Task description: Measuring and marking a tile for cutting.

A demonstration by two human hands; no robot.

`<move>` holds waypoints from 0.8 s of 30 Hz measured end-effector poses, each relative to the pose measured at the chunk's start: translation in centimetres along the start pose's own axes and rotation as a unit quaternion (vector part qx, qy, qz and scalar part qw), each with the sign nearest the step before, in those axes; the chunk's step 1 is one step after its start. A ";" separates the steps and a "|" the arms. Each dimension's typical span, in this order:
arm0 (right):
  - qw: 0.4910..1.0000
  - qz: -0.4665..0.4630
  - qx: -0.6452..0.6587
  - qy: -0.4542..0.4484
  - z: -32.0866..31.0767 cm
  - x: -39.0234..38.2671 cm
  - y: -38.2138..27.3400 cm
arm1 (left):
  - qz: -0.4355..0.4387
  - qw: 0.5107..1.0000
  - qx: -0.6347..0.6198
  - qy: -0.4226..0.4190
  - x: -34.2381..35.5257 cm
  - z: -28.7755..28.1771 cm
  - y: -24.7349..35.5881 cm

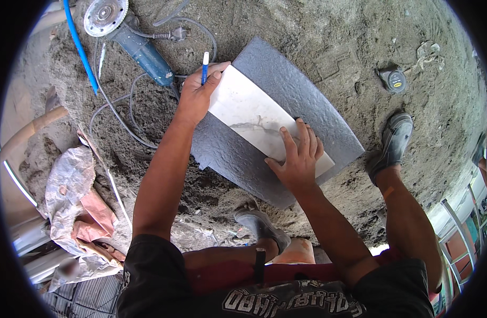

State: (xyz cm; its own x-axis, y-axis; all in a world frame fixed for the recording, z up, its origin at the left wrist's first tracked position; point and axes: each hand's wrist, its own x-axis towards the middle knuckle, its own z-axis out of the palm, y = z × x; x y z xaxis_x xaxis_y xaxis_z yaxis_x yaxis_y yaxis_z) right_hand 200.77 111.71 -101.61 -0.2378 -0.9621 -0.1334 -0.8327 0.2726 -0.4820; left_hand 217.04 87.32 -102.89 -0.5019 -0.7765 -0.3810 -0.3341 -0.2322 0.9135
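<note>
Black shirt [275, 294] | white tile [246, 103]: left hand [197, 94] at end, right hand [300, 159] atop

Rough, grey-brown sandy ground [296, 24] carries a textured grey slab [310, 100] across its middle. Toward the far left corner lie a blue angle grinder [144, 57] and a plug [178, 34]; a blue hose [81, 49] runs nearer the left edge. A tape measure [395, 81] sits toward the right edge, crumpled plastic sheeting [69, 177] by the left.
</note>
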 end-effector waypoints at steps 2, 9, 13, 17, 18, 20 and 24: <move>1.000 0.008 0.003 -0.004 0.0 0.0 0.0 | 0.004 1.000 -0.001 0.001 0.1 0.0 -0.2; 1.000 0.003 0.001 -0.005 0.0 -0.1 -0.1 | 0.005 0.999 0.018 -0.027 0.2 -0.7 -0.1; 1.000 0.004 0.010 -0.003 0.1 -0.2 -0.1 | 0.009 0.999 0.040 -0.007 -0.8 -1.5 0.1; 1.000 -0.008 -0.002 -0.009 0.1 -0.2 -0.2 | -0.056 0.993 0.055 0.085 -3.6 -3.2 0.1; 1.000 -0.025 -0.008 -0.013 -0.1 -0.2 -0.3 | -0.027 0.989 0.107 0.100 -4.4 -3.6 0.0; 0.999 -0.005 -0.016 -0.034 -0.7 0.2 -0.8 | 0.028 0.969 0.210 0.130 -6.0 -4.2 -0.1; 0.999 -0.031 -0.024 0.001 -3.2 3.0 -2.6 | -0.004 0.968 0.213 0.132 -7.8 -4.4 -0.7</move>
State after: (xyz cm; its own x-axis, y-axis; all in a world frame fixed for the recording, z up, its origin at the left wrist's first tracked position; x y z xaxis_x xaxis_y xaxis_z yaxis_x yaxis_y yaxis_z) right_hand 200.60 108.10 -97.94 -0.1864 -0.9771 -0.1024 -0.8685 0.2126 -0.4477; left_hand 224.68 90.96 -99.92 -0.2953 -0.9112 -0.2873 -0.6642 -0.0204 0.7473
